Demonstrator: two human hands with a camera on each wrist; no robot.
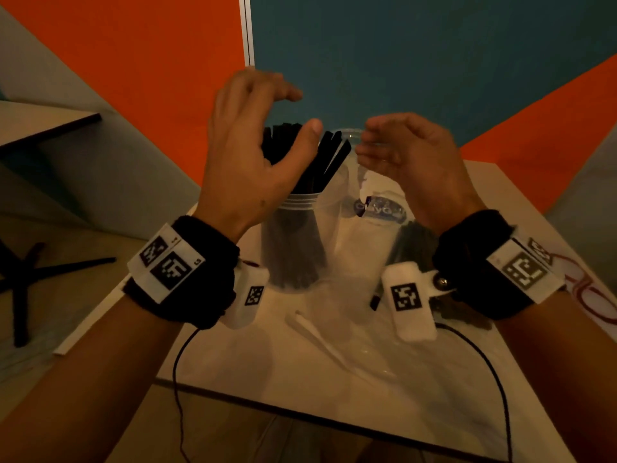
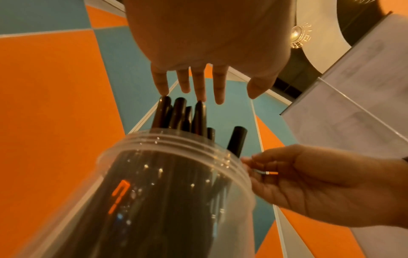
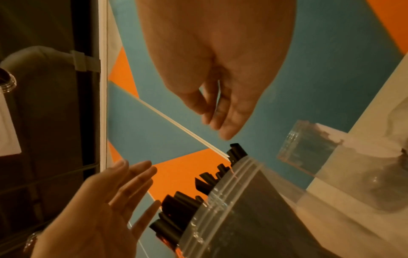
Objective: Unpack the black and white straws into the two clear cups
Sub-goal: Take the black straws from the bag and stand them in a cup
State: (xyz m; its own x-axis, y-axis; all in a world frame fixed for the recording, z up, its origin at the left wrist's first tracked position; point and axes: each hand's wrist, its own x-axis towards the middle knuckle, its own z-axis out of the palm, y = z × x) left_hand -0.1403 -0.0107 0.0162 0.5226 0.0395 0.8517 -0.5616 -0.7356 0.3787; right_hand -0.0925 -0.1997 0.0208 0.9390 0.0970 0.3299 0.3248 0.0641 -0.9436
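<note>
A clear cup (image 1: 293, 228) packed with black straws (image 1: 310, 162) stands on the white table (image 1: 300, 379). Just to its right stands a second, taller clear cup (image 1: 354, 248) in which I see no straws. My left hand (image 1: 300, 110) hovers open over the straw tops; in the left wrist view its fingertips (image 2: 199, 97) come down right at the straw ends (image 2: 178, 113), and contact is unclear. My right hand (image 1: 370, 145) is open beside the straws at the taller cup's rim, holding nothing. The right wrist view shows both open hands around the filled cup (image 3: 243, 218).
A clear plastic bag with a blue label (image 1: 380, 208) lies behind the cups, with a dark bundle (image 1: 414, 242) beside it. Something long and white (image 1: 317, 335) lies on the near table. Cables (image 1: 177, 379) hang over the front edge. A chair base (image 1: 30, 272) is on the floor to the left.
</note>
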